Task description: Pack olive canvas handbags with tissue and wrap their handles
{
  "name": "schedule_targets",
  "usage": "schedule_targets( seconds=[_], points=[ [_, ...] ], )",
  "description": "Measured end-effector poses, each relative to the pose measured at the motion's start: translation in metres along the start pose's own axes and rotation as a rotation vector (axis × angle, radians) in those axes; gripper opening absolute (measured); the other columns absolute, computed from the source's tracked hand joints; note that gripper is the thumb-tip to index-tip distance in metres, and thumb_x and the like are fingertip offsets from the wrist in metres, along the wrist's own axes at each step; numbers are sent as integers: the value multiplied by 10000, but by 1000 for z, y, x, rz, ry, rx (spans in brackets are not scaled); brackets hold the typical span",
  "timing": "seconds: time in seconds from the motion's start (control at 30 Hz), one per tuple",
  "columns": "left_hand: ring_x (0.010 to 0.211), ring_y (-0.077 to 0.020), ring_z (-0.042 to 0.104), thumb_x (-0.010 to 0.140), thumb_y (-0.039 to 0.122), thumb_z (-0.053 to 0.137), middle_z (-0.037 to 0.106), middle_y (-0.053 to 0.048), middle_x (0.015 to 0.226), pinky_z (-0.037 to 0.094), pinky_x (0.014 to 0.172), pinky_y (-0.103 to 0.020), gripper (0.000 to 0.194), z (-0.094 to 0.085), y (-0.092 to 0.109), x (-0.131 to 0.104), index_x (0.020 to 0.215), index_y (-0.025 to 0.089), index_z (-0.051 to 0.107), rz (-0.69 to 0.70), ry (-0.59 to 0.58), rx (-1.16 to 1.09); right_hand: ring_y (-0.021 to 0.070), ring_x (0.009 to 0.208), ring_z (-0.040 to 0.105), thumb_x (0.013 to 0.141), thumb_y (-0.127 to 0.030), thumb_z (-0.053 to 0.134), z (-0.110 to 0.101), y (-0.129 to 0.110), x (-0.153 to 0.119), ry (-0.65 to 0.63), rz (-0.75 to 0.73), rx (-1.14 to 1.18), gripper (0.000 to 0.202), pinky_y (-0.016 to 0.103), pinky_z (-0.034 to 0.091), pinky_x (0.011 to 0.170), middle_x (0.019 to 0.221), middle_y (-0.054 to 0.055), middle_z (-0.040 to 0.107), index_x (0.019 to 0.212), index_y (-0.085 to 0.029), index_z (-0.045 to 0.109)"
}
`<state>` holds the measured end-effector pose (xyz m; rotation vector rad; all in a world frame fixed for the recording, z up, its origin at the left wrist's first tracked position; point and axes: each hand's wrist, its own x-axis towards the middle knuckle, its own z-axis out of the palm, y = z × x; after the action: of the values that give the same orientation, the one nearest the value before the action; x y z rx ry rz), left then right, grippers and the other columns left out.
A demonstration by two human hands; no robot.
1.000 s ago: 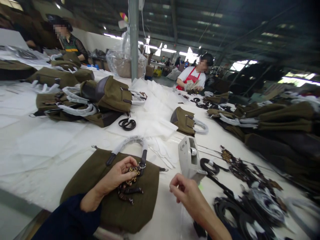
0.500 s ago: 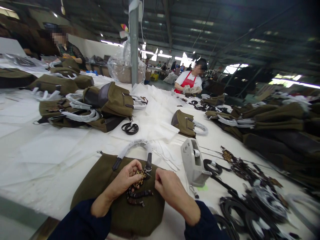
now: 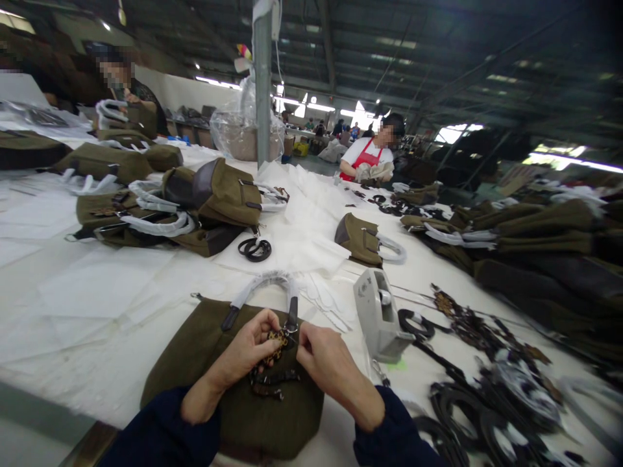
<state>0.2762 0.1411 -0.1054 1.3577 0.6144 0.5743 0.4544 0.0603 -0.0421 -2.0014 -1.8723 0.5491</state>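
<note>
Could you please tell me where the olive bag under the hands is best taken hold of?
Probably by the crown of its wrapped handle, from above and the far side: the arch stands out past the olive bag's top edge, clear of the left hand and right hand.

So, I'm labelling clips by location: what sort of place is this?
Likely a bag factory or workshop: piles of similar olive bags, black straps on a table, and a person in a red apron.
</note>
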Motion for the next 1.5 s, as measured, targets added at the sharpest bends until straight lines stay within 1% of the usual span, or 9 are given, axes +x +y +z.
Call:
schedule_targets(
  seconds=[0.2, 0.33, 0.53, 0.7, 0.9, 1.1, 1.27, 1.43, 1.5],
  points=[
    [516, -52, 489, 874, 311, 617, 525, 60, 772, 363, 389, -119, 251, 2, 2, 0, 973, 232, 401, -14, 22, 43, 120, 612, 451, 765, -142, 517, 1, 0, 2, 39, 12, 38, 82, 261, 203, 577, 648, -27, 565, 736, -214, 491],
    [524, -48, 490, 873, 321, 618, 534, 51, 809, 375, 399, -123, 255, 3, 4, 1, 967, 229, 399, -18, 25, 38, 123, 620, 448, 753, -136, 515, 7, 1, -1, 41, 6, 56, 89, 265, 202, 584, 662, -21, 571, 731, -212, 476],
    [558, -63, 516, 879, 329, 606, 554, 41, 828, 379, 396, -120, 251, 3, 4, 0, 968, 228, 394, -28, 17, 36, 128, 624, 454, 783, -138, 496, 15, 3, -9, 56, 39, 62, 94, 268, 207, 591, 673, -20, 566, 742, -216, 462],
    [581, -65, 529, 890, 333, 601, 555, 43, 851, 393, 398, -114, 243, 1, 3, -1, 986, 234, 401, -24, 6, 45, 132, 639, 470, 795, -146, 499, 19, 5, -8, 78, 44, 61, 97, 268, 215, 594, 690, -17, 583, 749, -219, 455],
    [554, -66, 527, 885, 348, 615, 536, 57, 789, 375, 375, -104, 259, 3, 3, -1, 977, 234, 401, -42, 4, 66, 135, 654, 489, 811, -158, 499, 24, 3, -4, 105, 32, 69, 93, 270, 215, 599, 714, -13, 608, 752, -221, 464],
    [564, -70, 532, 880, 376, 630, 544, 49, 812, 390, 386, -107, 280, 4, 7, 0, 989, 234, 415, -59, 18, 55, 130, 639, 494, 811, -147, 500, 22, 2, -7, 112, 51, 119, 106, 261, 228, 595, 692, -17, 598, 740, -217, 464],
    [548, -78, 517, 943, 446, 511, 516, 45, 750, 382, 387, -118, 236, 5, 12, -3, 989, 220, 459, -66, 30, 22, 124, 620, 488, 776, -106, 502, 22, 5, -10, 132, 82, 152, 125, 250, 247, 595, 653, -25, 561, 727, -213, 458],
    [570, -92, 519, 900, 421, 588, 523, 38, 765, 374, 392, -126, 247, 6, 12, -3, 991, 221, 475, -67, 30, 36, 128, 623, 500, 793, -124, 505, 25, 3, -4, 149, 62, 149, 112, 251, 257, 594, 655, -26, 569, 733, -214, 476],
    [565, -97, 510, 901, 441, 580, 518, 37, 751, 370, 392, -136, 255, 6, 13, -3, 994, 218, 496, -68, 27, 50, 133, 638, 518, 807, -124, 503, 25, 2, 0, 154, 64, 140, 116, 251, 272, 603, 668, -21, 584, 736, -213, 485]
  ],
)
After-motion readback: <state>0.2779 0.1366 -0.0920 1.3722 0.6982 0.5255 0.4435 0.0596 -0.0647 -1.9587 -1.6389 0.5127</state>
